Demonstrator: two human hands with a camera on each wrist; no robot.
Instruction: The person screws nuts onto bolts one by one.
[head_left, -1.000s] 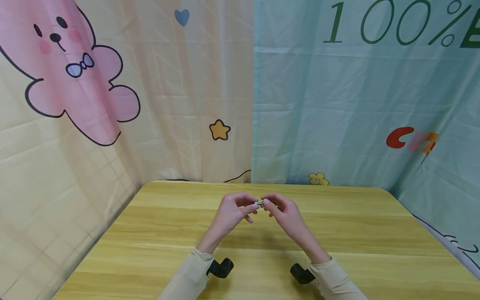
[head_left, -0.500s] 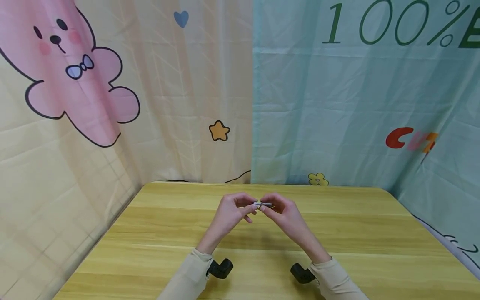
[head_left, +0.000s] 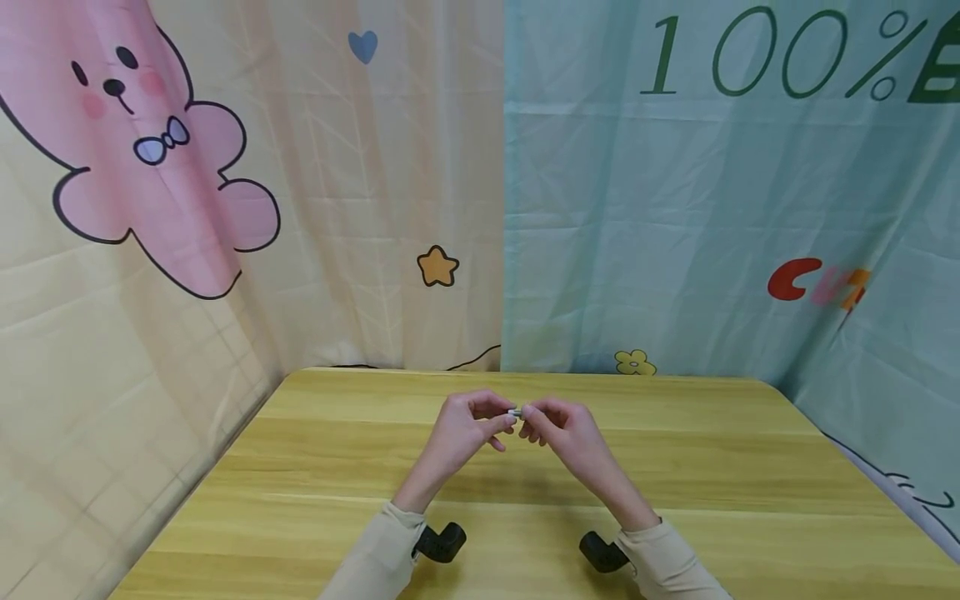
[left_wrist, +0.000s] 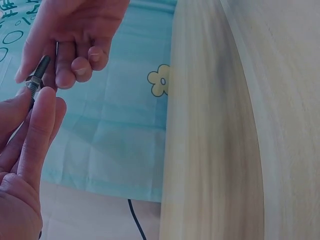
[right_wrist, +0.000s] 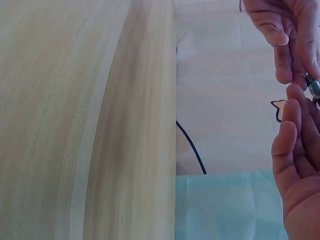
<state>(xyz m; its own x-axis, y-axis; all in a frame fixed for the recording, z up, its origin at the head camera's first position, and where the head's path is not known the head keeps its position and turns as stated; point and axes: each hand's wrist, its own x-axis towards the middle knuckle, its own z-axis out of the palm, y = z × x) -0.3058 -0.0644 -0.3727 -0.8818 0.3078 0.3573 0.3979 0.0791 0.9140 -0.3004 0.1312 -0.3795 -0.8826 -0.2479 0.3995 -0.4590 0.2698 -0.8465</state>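
A small metal bolt (head_left: 515, 413) is held level between both hands, well above the tabletop. My left hand (head_left: 467, 423) pinches its left end between thumb and fingers, which hide that end. The left wrist view shows the threaded shank (left_wrist: 44, 63) sticking out towards my right hand, with a nut (left_wrist: 33, 81) around it. My right hand (head_left: 568, 427) has its thumb and index finger at the nut, one on each side, and its other fingers are loosely bent. Only a bit of the bolt shows at the edge of the right wrist view.
A wooden table (head_left: 337, 467) lies under both forearms. Black wrist cameras (head_left: 442, 543) stick out inward from the sleeves. Printed curtains (head_left: 375, 167) hang behind the table and along its sides.
Half a second ago my right fingers were spread at the bolt and more of its shank showed; now they have closed in and cover it. My left hand stays in place.
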